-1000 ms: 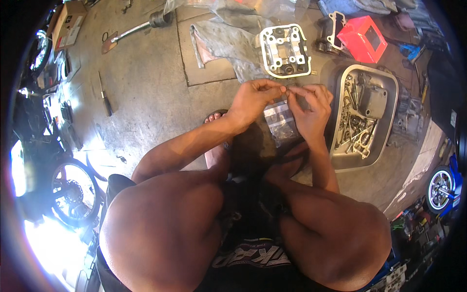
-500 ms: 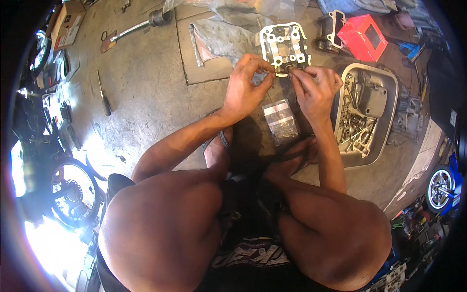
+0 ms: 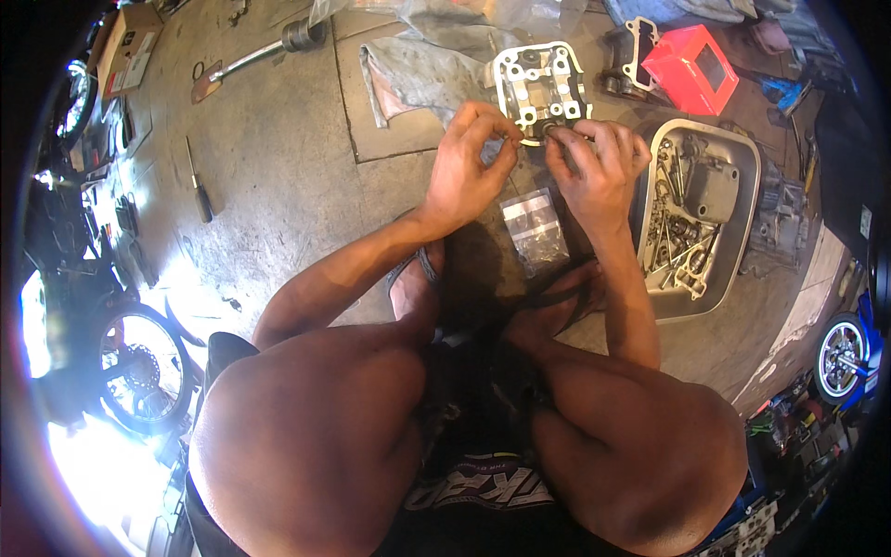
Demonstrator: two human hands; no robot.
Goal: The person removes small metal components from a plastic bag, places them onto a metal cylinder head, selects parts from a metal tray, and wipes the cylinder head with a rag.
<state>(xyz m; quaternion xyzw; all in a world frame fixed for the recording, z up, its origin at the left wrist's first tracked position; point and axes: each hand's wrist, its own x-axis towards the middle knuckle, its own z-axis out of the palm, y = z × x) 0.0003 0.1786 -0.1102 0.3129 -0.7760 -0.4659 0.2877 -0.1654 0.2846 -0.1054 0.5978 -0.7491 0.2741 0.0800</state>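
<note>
An engine cylinder head (image 3: 541,90) with a pale rim lies on the floor just beyond my hands. At its near left corner is my left hand (image 3: 471,165), thumb and forefinger pinched together; whatever sits between the tips is too small to name. My right hand (image 3: 599,172) reaches the near right edge of the cylinder head, fingers curled in. A small dark round part (image 3: 551,128) shows at its fingertips, partly hidden by them. Between my wrists, a clear plastic bag (image 3: 535,232) with a white label lies flat on the floor.
To the right stands a metal tray (image 3: 750,176) full of bolts and engine parts. A red box (image 3: 691,70) and a gasket (image 3: 640,51) are at the far right. Beyond my left hand is a grey cloth (image 3: 418,79). A screwdriver (image 3: 198,186) and a piston rod (image 3: 269,51) lie left.
My right hand has shifted slightly left along the near edge of the cylinder head. The left hand stays pinched in nearly the same place.
</note>
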